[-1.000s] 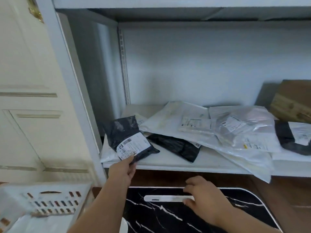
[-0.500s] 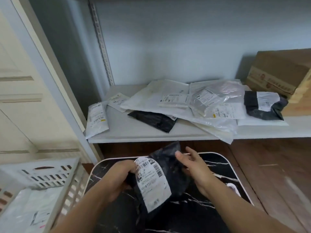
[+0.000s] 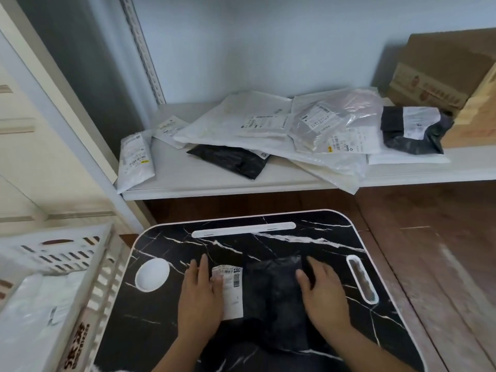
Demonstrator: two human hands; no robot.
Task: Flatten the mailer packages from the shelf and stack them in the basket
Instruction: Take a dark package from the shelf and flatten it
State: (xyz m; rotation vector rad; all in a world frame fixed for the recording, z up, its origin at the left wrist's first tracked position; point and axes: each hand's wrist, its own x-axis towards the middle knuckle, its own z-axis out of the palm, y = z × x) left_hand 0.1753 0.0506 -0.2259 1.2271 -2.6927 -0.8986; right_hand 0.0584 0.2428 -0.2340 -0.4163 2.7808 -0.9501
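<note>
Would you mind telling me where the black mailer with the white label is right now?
In the head view, the black mailer lies on the marble tray, low centre, pressed flat under the left hand and right hand.

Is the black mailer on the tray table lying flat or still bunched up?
Mostly flat: the black mailer lies spread on the tray table, label up, under the left hand and right hand. Some wrinkles remain.

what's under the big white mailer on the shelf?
A black mailer pokes out from under the big white mailer's front edge, and a cream one at its right. Anything deeper beneath is covered.
</note>
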